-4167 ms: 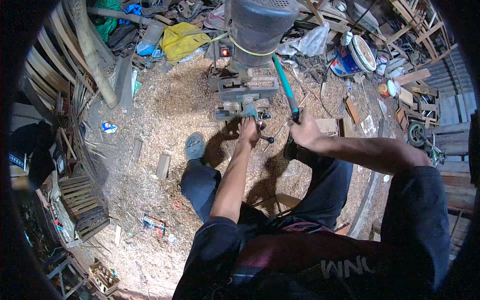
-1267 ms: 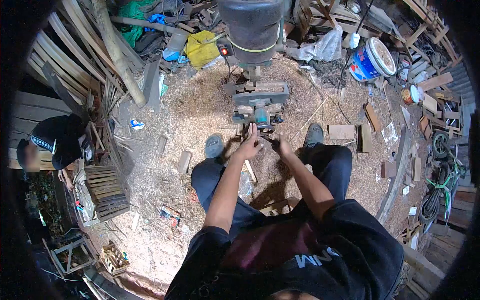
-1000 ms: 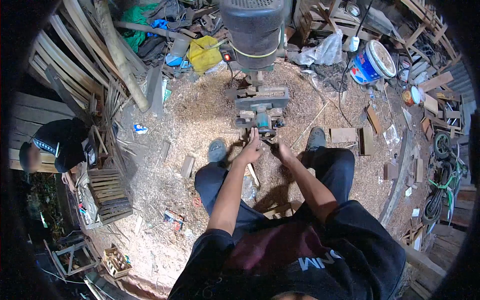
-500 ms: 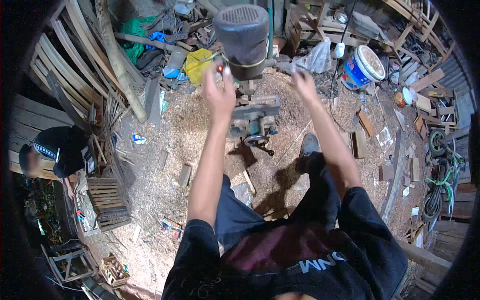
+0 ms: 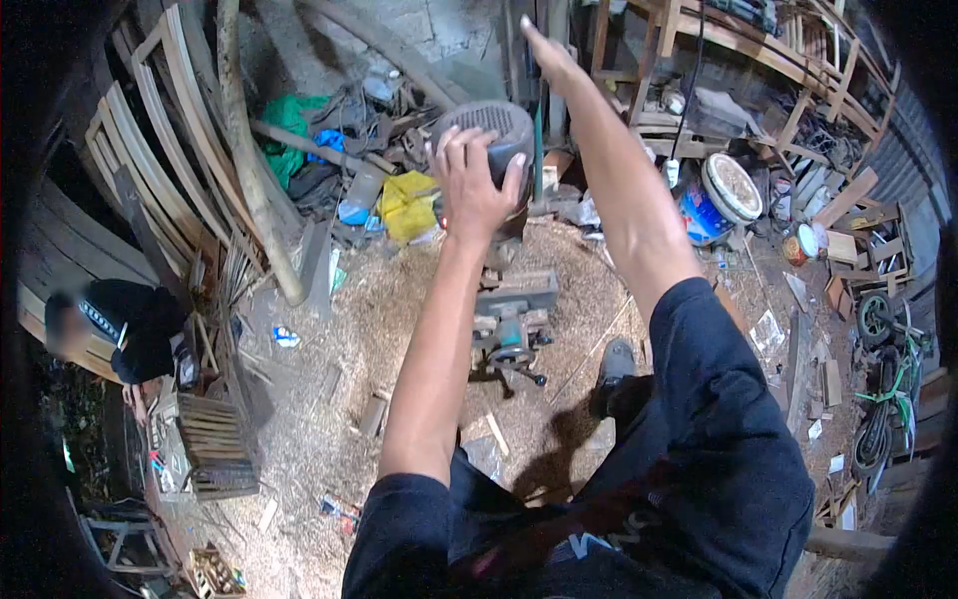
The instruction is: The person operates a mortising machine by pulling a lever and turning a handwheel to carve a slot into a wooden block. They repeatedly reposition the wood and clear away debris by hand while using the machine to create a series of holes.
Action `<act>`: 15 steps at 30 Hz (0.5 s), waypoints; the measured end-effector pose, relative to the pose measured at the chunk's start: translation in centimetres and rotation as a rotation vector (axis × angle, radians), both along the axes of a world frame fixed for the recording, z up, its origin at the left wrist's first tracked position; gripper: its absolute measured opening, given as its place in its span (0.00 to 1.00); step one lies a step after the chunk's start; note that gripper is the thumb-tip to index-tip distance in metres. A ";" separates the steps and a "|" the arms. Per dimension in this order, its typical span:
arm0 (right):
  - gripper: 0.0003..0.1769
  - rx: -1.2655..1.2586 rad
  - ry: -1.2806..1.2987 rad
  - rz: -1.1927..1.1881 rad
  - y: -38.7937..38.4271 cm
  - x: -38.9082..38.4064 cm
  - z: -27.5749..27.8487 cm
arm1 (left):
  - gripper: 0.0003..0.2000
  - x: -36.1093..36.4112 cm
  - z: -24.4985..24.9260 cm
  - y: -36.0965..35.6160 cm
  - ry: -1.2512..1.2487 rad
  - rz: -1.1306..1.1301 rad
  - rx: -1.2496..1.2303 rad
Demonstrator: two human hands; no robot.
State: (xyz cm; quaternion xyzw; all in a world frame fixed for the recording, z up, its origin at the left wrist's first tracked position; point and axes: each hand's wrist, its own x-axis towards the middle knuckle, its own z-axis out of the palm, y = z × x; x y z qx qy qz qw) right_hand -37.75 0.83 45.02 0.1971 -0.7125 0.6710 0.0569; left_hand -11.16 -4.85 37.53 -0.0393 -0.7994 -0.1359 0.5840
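My left hand [image 5: 473, 190] lies with spread fingers on the vented top of a dark motor housing [image 5: 504, 122], holding nothing. Beyond the housing, my right hand [image 5: 547, 55] is raised near a dark upright post, its fingers stretched forward and nothing visible in them. Under the motor is a machine with a metal vise [image 5: 529, 290] and a handwheel [image 5: 512, 354], standing among wood shavings. The lower part of the motor is partly hidden by my left hand.
A blue and white bucket [image 5: 733, 190] stands right of the machine. A yellow cloth [image 5: 407, 206] lies to its left. At far left, a person [image 5: 135, 324] bends near a slatted crate [image 5: 215, 444]. A green bicycle [image 5: 888, 384] is at far right.
The view has tilted upward. My left hand has come onto the top of the motor, and my right hand has reached up and forward beyond it.
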 end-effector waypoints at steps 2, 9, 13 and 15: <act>0.42 0.263 0.037 -0.195 0.3 2.9 2.3 | 0.21 0.0 -0.1 0.0 0.002 0.015 -0.002; 0.44 -0.077 -0.042 0.014 3.9 7.3 -0.4 | 0.21 0.6 -1.0 0.0 0.002 0.012 -0.013; 0.31 -0.182 0.161 0.163 7.9 15.8 -3.9 | 0.21 1.8 -1.4 0.2 -0.132 0.000 0.030; 0.27 -0.166 0.161 0.047 9.6 22.4 -4.0 | 0.24 2.8 -1.8 0.1 -0.189 -0.035 0.045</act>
